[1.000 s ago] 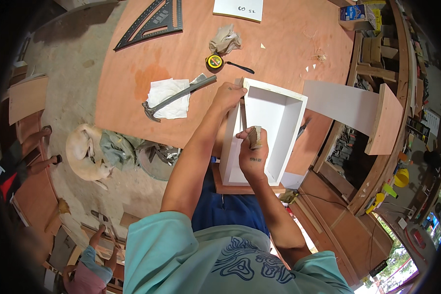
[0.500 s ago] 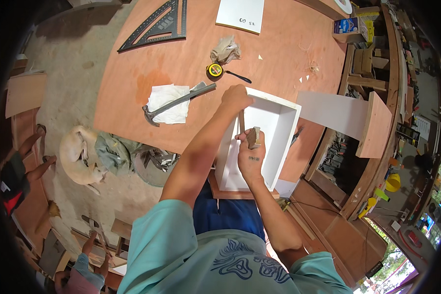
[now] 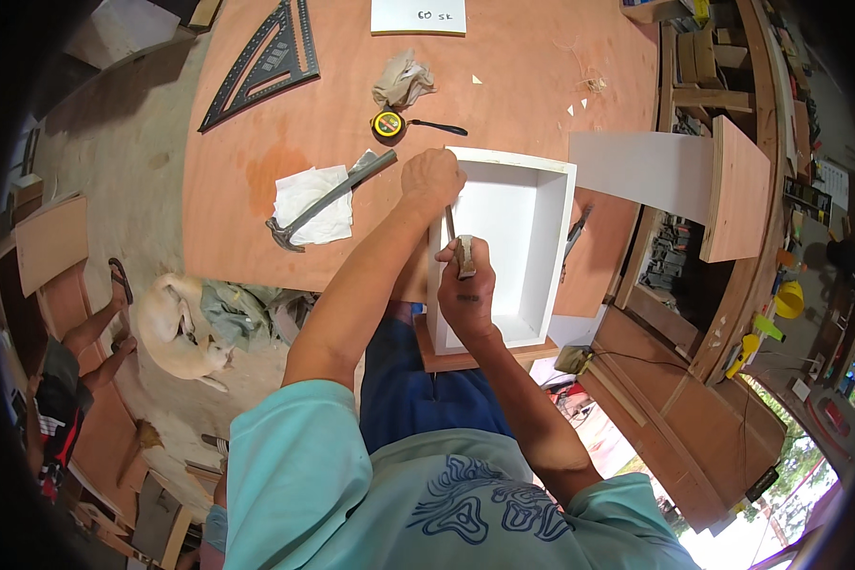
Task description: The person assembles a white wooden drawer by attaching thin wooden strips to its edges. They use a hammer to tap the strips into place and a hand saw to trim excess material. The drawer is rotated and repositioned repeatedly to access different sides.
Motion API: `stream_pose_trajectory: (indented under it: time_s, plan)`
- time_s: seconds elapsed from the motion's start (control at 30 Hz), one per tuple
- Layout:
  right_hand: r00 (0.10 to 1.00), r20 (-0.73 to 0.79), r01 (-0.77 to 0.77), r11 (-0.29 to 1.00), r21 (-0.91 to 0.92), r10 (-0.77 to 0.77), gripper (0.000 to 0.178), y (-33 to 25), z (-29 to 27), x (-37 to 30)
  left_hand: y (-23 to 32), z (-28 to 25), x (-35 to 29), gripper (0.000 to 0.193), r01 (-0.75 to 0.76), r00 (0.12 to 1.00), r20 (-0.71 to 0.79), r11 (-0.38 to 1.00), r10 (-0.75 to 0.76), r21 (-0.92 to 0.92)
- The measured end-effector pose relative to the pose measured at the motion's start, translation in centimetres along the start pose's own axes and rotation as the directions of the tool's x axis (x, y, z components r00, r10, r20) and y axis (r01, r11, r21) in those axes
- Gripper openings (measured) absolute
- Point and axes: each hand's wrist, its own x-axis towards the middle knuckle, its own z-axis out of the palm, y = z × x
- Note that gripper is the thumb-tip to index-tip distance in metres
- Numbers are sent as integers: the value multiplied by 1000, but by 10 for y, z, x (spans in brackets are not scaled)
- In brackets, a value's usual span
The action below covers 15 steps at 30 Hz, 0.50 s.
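A white open box (image 3: 510, 247) stands on the near edge of the workbench, its open side facing up. My left hand (image 3: 432, 180) is closed over the rim at its far left corner. Along the left wall, my right hand (image 3: 468, 290) grips a narrow, flat hand tool (image 3: 465, 255) with a pale, worn butt end. Its thin brown shaft runs forward toward my left fingers, which hide the tip; its exact kind cannot be made out. Beneath the near end of the box a reddish-brown board (image 3: 437, 359) sticks out.
On the bench (image 3: 351, 95) lie a claw hammer (image 3: 337, 199) on white paper, a tape measure (image 3: 388, 124), a crumpled rag (image 3: 404, 81) and a black triangular square (image 3: 271, 71). A white-faced panel (image 3: 641, 176) stands right. A dog (image 3: 176, 328) lies on the floor; another person's legs (image 3: 100, 332) show left.
My view has shifted, so bench items sit differently in the picture. My right hand and its tool have moved closer to the box's left wall. The left hand keeps to the same corner.
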Motion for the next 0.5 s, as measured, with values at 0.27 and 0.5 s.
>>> stream_pose_trajectory:
  time_s: [0.27,0.5]
  plan:
    - [998,10,55,998,-7,-54,19,-2,-1,3,-8,7,3,32,14,999,46,997,-11,-76]
    - [999,42,18,1000,5,-18,18,10,-3,-1,-13,15,3,37,6,999,50,993,0,-120]
